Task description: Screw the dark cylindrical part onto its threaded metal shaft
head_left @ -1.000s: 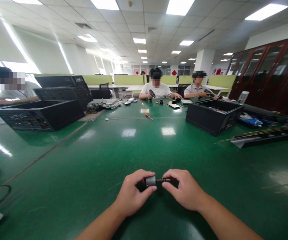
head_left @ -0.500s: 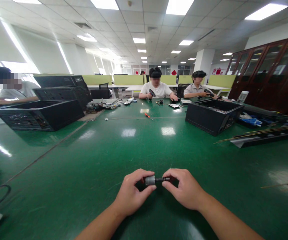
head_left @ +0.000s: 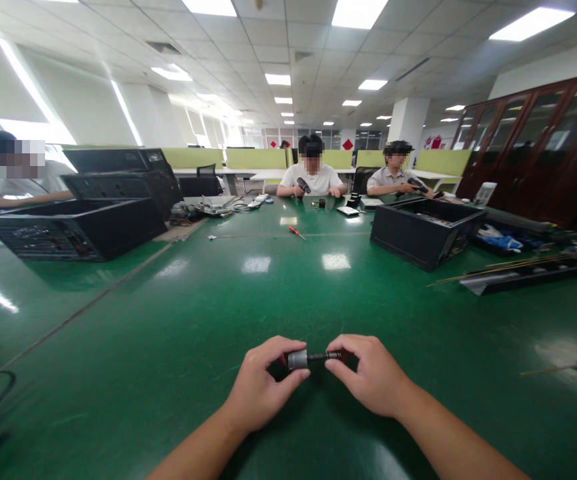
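Between my two hands, just above the green table, is a grey metal cylinder [head_left: 297, 361] with a thin dark shaft [head_left: 316, 357] pointing right. A dark coiled, spring-like piece [head_left: 333, 355] sits around the shaft's right end; I cannot make out the exact kind of part. My left hand [head_left: 263, 380] pinches the cylinder between thumb and fingers. With thumb and forefinger, my right hand [head_left: 368, 373] closes on the coiled end. Fingers partly cover both ends.
An orange screwdriver [head_left: 295, 231] lies mid-table. Black computer cases [head_left: 425, 233] stand right and left. Across the table, one person [head_left: 311, 177] holds a power drill [head_left: 303, 185]; another person [head_left: 393, 177] sits beside. Metal rails [head_left: 533, 273] lie at right, a cable [head_left: 11, 383] at left.
My hands have drawn very slightly apart, so a little more of the shaft shows. The person across has pulled one hand back from a dark item on the table.
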`<action>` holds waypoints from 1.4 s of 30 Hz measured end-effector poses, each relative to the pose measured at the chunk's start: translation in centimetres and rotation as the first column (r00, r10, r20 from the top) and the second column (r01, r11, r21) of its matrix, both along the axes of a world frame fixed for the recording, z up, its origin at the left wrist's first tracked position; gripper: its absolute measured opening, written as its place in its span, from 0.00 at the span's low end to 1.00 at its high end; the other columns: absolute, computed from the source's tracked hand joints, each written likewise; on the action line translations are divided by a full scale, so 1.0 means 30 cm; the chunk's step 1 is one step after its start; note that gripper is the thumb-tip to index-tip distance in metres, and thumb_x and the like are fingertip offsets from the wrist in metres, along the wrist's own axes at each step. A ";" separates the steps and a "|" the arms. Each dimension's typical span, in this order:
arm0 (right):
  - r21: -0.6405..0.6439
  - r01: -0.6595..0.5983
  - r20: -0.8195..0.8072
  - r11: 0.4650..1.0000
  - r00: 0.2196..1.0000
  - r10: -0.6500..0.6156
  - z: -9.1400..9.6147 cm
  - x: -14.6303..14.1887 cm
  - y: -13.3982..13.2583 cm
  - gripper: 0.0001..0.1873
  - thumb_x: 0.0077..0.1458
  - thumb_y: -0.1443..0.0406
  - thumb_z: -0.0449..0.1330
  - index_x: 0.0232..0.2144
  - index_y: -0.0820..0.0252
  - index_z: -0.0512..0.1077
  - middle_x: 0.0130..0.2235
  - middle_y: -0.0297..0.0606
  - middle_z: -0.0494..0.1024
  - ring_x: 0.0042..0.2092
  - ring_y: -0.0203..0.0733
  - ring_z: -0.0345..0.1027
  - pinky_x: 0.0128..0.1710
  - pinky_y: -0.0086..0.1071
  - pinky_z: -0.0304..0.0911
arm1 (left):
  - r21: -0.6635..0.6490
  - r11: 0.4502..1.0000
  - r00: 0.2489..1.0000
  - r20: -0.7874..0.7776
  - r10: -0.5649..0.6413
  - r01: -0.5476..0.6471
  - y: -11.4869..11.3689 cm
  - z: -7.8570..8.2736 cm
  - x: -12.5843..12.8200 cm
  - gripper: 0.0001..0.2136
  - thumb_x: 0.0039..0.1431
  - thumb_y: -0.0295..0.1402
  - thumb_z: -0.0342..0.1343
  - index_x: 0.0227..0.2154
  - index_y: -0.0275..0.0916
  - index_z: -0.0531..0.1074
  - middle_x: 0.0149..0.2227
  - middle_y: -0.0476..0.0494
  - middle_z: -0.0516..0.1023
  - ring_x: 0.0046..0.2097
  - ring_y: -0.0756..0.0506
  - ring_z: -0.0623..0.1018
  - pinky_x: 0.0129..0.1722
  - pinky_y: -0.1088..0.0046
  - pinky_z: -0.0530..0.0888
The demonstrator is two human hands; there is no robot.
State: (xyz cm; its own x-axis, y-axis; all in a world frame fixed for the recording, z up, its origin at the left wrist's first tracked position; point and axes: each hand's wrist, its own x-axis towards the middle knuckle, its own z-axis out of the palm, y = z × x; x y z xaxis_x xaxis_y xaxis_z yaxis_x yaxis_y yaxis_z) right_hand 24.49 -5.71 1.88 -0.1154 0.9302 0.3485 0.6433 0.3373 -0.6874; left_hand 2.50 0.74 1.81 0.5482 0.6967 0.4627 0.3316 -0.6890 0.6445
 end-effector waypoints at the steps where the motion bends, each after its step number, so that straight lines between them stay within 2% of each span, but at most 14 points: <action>1: 0.000 0.001 -0.002 1.000 1.000 -0.001 0.000 0.001 0.001 0.02 0.57 0.66 0.62 0.34 0.57 0.75 0.30 0.32 0.78 0.32 0.38 0.70 0.35 0.30 0.59 | -0.002 1.000 1.000 0.000 0.001 -0.001 0.000 0.001 -0.001 0.11 0.54 0.32 0.64 0.41 0.41 0.77 0.34 0.46 0.80 0.35 0.46 0.78 0.37 0.70 0.73; 42: 0.022 0.006 0.002 1.000 1.000 -0.006 -0.001 0.025 0.004 0.03 0.56 0.67 0.62 0.35 0.57 0.76 0.32 0.33 0.78 0.33 0.38 0.71 0.37 0.31 0.62 | -0.015 1.000 1.000 0.001 0.023 -0.023 0.005 -0.004 -0.005 0.12 0.53 0.32 0.65 0.42 0.42 0.77 0.35 0.47 0.81 0.36 0.45 0.78 0.37 0.70 0.74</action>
